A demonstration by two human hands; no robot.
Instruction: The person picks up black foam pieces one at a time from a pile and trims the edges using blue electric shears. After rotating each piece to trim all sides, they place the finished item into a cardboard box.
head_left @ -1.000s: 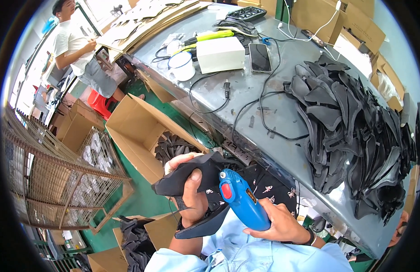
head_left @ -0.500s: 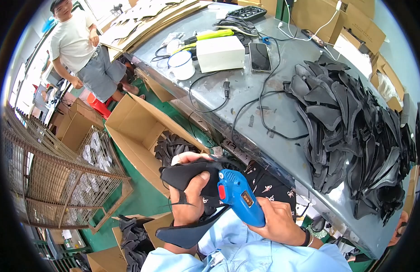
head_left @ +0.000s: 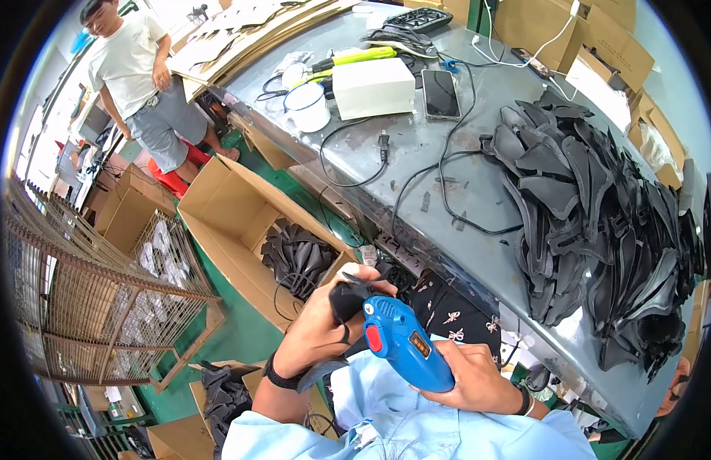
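Observation:
Close to my lap, my right hand [head_left: 477, 377] is wrapped round a blue cordless power tool [head_left: 401, 341] with a red button; its working end is hidden from sight. My left hand [head_left: 313, 330] grips a curved black foam-like piece [head_left: 346, 302], folded in my fingers and touching or nearly touching the tool's front. A thin black strip loops over my left fingers. Below that wrist, part of another dark piece shows against my blue sleeve. Just beyond my left hand, an open cardboard box [head_left: 217, 201] holds a heap of similar black pieces [head_left: 298, 257].
A large pile of black pieces [head_left: 570, 199] covers the right of the grey table [head_left: 355, 207]. Cables, a phone [head_left: 441, 95], a white box [head_left: 373, 89] and a white mug [head_left: 306, 107] lie farther back. A wire cage [head_left: 87, 299] stands left. A person [head_left: 144, 77] stands far left.
My left hand has turned over, bringing the black piece upright and folded beside the tool. The dark piece hanging below has mostly gone from view. The standing person has shifted posture.

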